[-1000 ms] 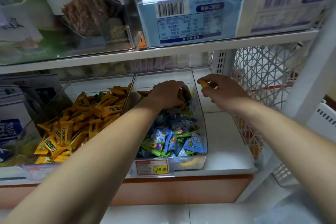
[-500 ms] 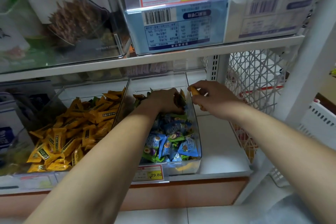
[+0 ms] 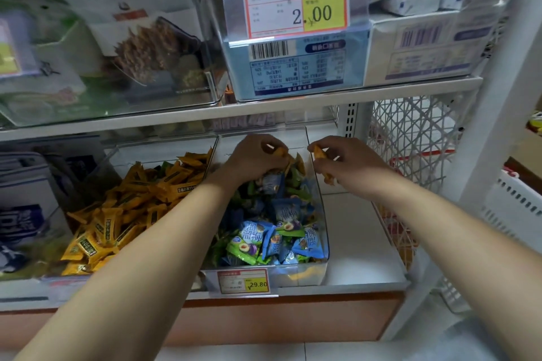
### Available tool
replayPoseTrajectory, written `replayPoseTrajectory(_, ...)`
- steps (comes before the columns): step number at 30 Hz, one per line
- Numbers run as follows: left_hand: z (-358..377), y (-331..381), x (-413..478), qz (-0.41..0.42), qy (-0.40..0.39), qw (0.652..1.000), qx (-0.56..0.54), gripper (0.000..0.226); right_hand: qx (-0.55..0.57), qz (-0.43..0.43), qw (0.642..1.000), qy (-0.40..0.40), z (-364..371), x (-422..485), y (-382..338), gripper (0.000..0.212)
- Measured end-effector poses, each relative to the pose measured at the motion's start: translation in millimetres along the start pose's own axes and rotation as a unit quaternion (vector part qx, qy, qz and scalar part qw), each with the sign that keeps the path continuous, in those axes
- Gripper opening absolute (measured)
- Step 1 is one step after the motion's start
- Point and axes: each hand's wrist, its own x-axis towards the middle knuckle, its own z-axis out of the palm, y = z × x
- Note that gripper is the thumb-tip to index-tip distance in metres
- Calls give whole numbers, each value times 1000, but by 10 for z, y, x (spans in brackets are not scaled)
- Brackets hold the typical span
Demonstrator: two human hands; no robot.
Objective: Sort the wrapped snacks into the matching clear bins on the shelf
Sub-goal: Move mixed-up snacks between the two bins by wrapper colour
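Observation:
Two clear bins stand side by side on the lower shelf. The left bin [image 3: 117,155] holds several yellow-orange wrapped snacks [image 3: 123,214]. The right bin [image 3: 319,199] holds several blue and green wrapped snacks [image 3: 272,234]. My left hand [image 3: 252,160] is at the back of the right bin, fingers curled round an orange wrapped snack [image 3: 281,152]. My right hand [image 3: 349,163] is over that bin's right wall and grips orange wrapped snacks [image 3: 319,153], one end sticking out below the hand.
A white shelf board [image 3: 357,243] lies bare to the right of the bins. A white wire mesh panel [image 3: 410,138] closes the shelf's right side. The upper shelf edge [image 3: 264,110] hangs just above my hands, carrying boxes and a price tag [image 3: 296,3].
My left hand has lifted out of the pile with an orange snack in its fingers. My right hand has stayed by the bin's right wall, still gripping its orange snacks.

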Motion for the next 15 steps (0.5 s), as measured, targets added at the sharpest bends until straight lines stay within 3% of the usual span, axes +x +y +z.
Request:
replayPoseTrajectory(4,-114,116,-158,-10,86,985,-147,24,1,-4,999,33,44,13,-90,32)
replayPoseTrajectory(10,-48,220,-412,-35,120,959,-253,27,91,-26,992,86,219,47,-306,27)
replayPoseTrajectory(15,14,200,-601,-72,184,919,-341,20,111,35,989,92,432,136,-464,34)
